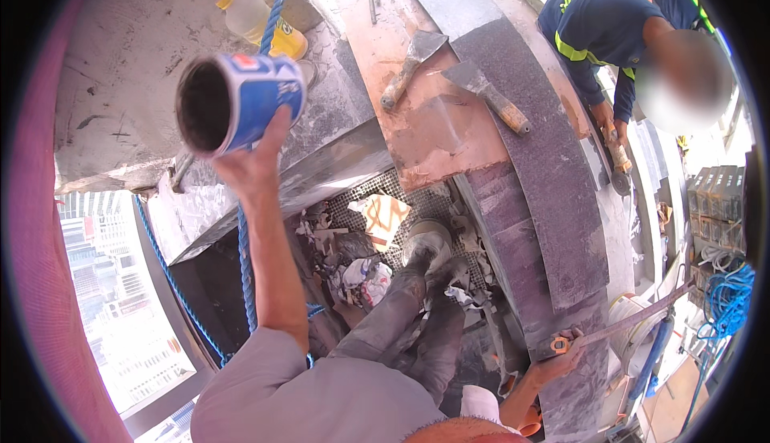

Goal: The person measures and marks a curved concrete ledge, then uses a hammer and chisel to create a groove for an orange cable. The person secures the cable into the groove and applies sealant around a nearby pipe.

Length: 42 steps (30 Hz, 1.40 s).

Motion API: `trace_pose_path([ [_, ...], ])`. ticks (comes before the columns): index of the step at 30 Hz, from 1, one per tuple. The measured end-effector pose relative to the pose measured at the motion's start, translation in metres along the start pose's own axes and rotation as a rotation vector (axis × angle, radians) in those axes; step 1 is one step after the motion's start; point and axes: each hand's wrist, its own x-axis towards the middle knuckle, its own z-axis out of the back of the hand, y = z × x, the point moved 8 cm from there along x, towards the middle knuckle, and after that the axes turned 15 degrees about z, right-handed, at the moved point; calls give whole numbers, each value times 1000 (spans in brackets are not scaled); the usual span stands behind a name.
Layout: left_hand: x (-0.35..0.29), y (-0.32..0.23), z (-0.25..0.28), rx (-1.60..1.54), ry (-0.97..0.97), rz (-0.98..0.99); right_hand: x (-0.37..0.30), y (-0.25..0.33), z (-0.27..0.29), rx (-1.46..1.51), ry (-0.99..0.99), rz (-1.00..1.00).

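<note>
The left hand (250, 158) is bent around a blue and white can (269, 106), holding it up in the air. One finger or thumb lies along the label; the rest of the grip is partly hidden by the can. The can is tipped on its side, and its round mouth points to the left, dark inside. Behind it in view are a bottle (247, 16) with yellow on it and a blue rope (278, 2), but I cannot tell how near they are. The right hand (564, 356) is low on the right, with its fingers curled around an orange tape measure (559, 346). A long strip of tape comes out of it and goes up to the right, across the view of a white bucket (630, 343). A pale concrete ledge (120, 82) is on the left, and its edge slants down past the left arm. A dark stone strip (553, 170) curves along the right. Between the two sides is a low gap, where the legs (385, 319) stand among scraps, so there is some room between the hands. At the top of the gap a pinkish board (445, 142) holds one scraper (409, 64), and a second scraper (485, 92) reaches onto the stone. A co-worker (593, 22) bends over the far right side, hands on a tool.
</note>
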Motion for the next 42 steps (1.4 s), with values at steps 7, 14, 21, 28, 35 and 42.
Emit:
trace_pose_path([
  [7, 45, 51, 181, 209, -229, 241, -6, -10, 11, 30, -73, 227],
  [14, 83, 262, 247, 420, -270, 511, -1, -17, 8, 218, 5, -31],
  [21, 57, 217, 277, 836, -386, 426, 4, 12, -9, 247, 45, -177],
  [28, -116, 94, -31, 221, 551, 657, 9, 45, -55, 377, 181, -230],
  [35, -146, 195, -129, -243, 658, 1236, 17, 27, -78, 332, 313, -271],
  [42, -139, 166, -155, -179, 847, 1132, 31, 28, -78, 260, 442, -325],
])
